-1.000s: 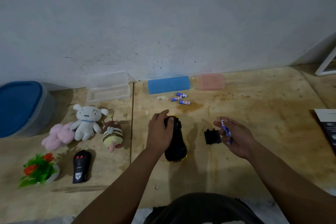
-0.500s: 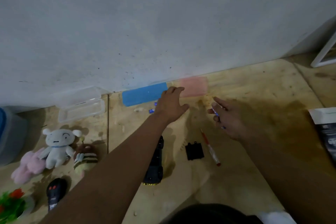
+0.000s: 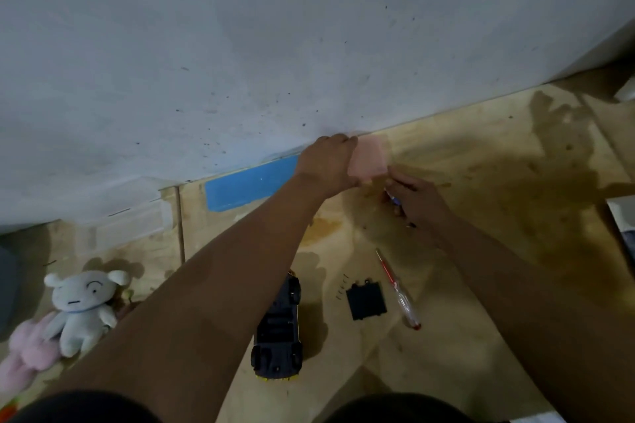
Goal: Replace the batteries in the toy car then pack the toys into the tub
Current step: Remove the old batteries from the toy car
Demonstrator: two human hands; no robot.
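Against the wall, the left hand (image 3: 328, 161) grips the pink box (image 3: 369, 157). Just right of the box, the right hand (image 3: 417, 201) pinches what looks like a small battery (image 3: 392, 197), though blur hides detail. Well below the box, the toy car (image 3: 279, 331) lies underside up on the counter (image 3: 498, 251), beside its black cover (image 3: 366, 299) and a screwdriver (image 3: 398, 292).
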